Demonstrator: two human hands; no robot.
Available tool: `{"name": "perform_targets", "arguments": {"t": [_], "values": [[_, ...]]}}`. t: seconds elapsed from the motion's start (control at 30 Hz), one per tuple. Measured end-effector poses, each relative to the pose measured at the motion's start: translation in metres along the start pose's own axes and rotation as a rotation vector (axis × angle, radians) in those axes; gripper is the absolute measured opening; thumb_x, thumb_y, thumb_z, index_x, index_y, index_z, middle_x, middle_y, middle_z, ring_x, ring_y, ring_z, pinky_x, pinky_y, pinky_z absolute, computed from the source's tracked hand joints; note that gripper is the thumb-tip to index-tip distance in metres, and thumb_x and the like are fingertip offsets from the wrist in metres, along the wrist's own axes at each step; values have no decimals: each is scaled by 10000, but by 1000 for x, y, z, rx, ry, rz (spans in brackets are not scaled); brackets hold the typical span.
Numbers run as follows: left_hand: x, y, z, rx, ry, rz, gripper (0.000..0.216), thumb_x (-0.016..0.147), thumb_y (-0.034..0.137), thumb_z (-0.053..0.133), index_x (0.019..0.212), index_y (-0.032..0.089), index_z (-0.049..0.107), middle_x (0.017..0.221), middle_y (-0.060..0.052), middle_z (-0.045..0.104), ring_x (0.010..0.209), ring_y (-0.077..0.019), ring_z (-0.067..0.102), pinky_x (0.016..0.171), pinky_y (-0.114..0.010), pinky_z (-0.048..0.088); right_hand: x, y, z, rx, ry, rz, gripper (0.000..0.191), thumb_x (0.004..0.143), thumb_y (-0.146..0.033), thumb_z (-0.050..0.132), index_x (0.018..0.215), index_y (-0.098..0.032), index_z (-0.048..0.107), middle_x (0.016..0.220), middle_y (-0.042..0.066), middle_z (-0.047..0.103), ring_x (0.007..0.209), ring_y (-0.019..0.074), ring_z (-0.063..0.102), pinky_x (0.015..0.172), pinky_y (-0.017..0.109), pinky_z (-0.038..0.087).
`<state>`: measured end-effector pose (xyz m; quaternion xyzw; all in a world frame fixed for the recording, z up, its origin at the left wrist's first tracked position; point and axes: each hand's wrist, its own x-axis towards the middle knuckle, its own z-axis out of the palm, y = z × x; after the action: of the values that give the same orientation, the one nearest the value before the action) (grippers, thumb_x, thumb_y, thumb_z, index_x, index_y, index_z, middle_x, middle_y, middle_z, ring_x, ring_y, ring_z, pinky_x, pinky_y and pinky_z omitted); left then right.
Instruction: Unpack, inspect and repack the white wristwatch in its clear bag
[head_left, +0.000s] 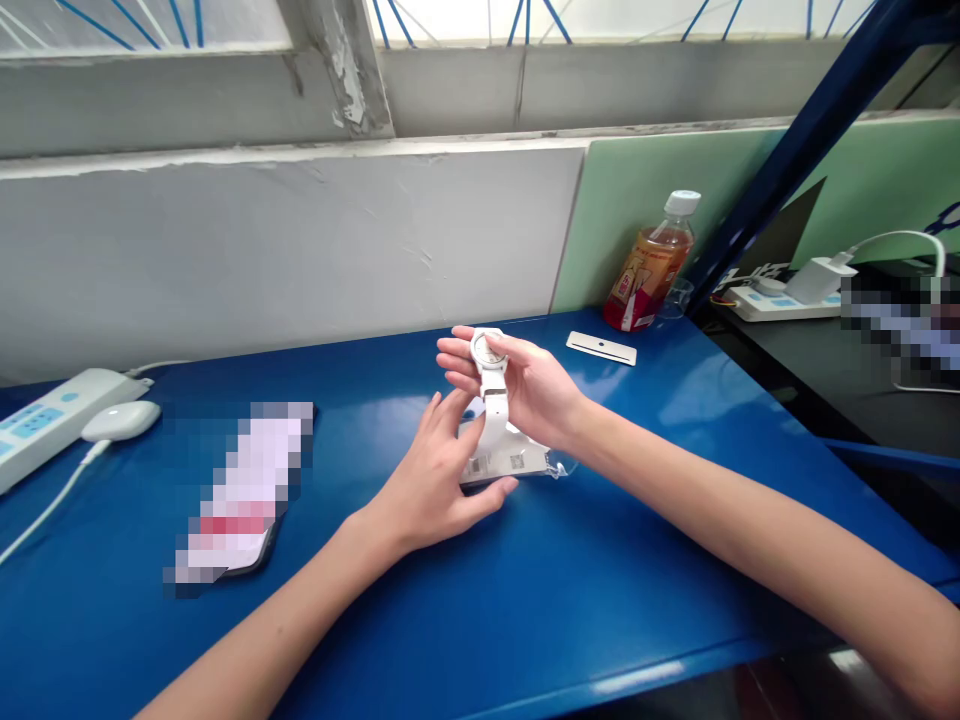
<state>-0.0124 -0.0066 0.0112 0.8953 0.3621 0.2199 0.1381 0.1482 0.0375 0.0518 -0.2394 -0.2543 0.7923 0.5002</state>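
A white wristwatch (490, 350) with a round dial lies in my right hand (546, 388), its thumb pressed at the edge of the case and its fingers behind. The white strap hangs down from the case toward me, past a buckle or keeper. My left hand (431, 475) is just to the left of the strap's lower end, thumb and fingers apart; whether a fingertip touches the strap I cannot tell. Below both hands a flat white package (499, 465) with printed codes and clear plastic wrap rests on the blue table (600, 600), partly hidden by my left hand.
A phone (244, 490) with a blurred screen lies on the left, near a white power strip (45, 420) and a white charger (120, 420) with its cable. At the back right stand a drink bottle (651, 265) and a slotted white card (601, 348). A blue post (795, 160) rises beyond.
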Motion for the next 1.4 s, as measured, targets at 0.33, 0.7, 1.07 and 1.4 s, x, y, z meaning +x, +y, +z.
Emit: {"name": "perform_targets", "arguments": {"t": [0.33,0.7,1.07,1.4], "values": [[2,34,1,-942,69,-335,256,992,329,488,1043,172,683,903,-74,684,808,-208,664,791,-354,538,7,-2,-29,-162,-228,-59,254,968,-262,514,1173,-220,659,1093,54,763,1016,194,708,975,380,516],[14,46,15,-1887,-121,-580,293,1027,314,455,1105,87,621,909,-147,730,821,-239,739,788,-368,556,6,-2,-36,-216,-268,-5,250,971,-245,518,1145,-177,684,1086,82,764,1061,196,697,979,358,515],[26,43,17,-1871,-129,-570,331,1015,333,476,1049,68,671,994,-186,744,958,-296,729,926,-446,509,8,-18,-31,-121,-251,141,481,1047,-309,237,1119,-82,655,1208,143,713,1058,191,697,1000,319,502],[29,41,23,-1876,-148,-611,400,1044,317,378,1047,47,673,1009,-212,741,964,-299,730,917,-444,519,10,-19,-36,-134,-296,236,569,1048,-429,186,1201,-88,614,1180,168,715,1032,226,708,940,355,533]]}}
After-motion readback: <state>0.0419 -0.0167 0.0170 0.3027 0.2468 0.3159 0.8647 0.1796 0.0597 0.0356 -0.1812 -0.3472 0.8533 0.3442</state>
